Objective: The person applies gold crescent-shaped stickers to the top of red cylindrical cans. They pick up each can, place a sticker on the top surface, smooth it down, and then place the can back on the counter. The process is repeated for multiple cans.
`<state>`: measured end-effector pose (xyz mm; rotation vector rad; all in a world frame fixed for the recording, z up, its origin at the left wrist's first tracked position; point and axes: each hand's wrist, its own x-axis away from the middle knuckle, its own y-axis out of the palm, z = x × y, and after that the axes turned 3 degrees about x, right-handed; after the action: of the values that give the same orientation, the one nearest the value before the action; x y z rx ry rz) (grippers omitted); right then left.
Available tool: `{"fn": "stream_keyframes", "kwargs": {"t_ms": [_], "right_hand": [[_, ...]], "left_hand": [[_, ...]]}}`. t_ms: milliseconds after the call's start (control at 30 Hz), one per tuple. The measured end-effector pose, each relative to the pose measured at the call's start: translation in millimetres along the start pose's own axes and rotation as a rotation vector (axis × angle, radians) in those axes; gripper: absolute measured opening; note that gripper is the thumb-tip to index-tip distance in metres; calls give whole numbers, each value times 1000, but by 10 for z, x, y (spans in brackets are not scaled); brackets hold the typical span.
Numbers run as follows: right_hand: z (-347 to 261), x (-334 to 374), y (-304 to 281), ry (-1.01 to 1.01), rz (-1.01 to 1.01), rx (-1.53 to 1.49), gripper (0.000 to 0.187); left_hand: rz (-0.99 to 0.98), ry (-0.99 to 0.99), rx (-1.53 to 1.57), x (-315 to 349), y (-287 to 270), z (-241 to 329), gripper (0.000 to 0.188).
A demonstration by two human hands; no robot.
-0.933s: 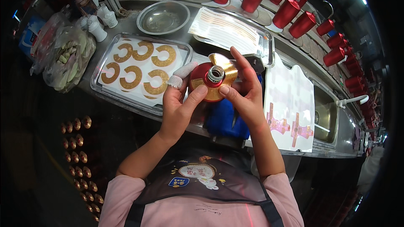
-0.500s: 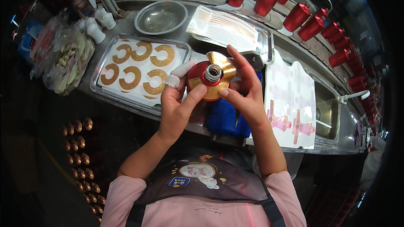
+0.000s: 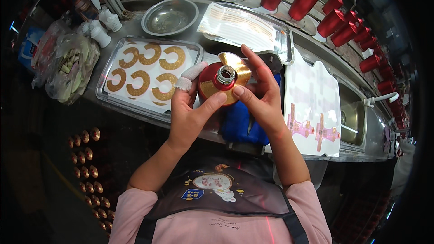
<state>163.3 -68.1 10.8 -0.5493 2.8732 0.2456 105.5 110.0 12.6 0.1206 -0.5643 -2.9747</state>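
A red bottle [image 3: 207, 71] with a threaded silver neck is held between my two hands, its mouth facing up toward me. Round its shoulder goes a curved gold decal [image 3: 240, 69], whose far right end stands up off the red surface. My left hand [image 3: 186, 114] grips the bottle's left side, with the thumb pressed on the near shoulder and white covers on one or more fingers. On the right, my right hand [image 3: 263, 96] pinches the decal against the shoulder with its thumb; its forefinger stretches upward. The bottle's lower body is hidden from view.
Left lies a metal tray [image 3: 103, 77] with a sheet of gold C-shaped decals; behind it sits a metal bowl [image 3: 170, 17]. Another tray [image 3: 284, 40] holds striped sheets. Right are pink-printed sheets [image 3: 312, 90] and a sink [image 3: 353, 126]. Red bottles [image 3: 302, 3] stand on a conveyor.
My left thumb has slid right along the near shoulder, and my right thumb has shifted slightly up. The bottle appears a little further left. The conveyor bottles have moved rightward.
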Motion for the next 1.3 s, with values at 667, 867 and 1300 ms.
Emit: {"fn": "stream_keyframes", "kwargs": {"t_ms": [667, 867, 1300], "right_hand": [[-17, -7, 42, 11, 3, -4, 72], [4, -22, 89, -34, 59, 5, 67], [-24, 2, 80, -34, 5, 76, 79]], "left_hand": [[15, 34, -7, 16, 26, 4, 63], [32, 14, 22, 18, 43, 26, 61], [-45, 409, -608, 352, -119, -179, 71]]}}
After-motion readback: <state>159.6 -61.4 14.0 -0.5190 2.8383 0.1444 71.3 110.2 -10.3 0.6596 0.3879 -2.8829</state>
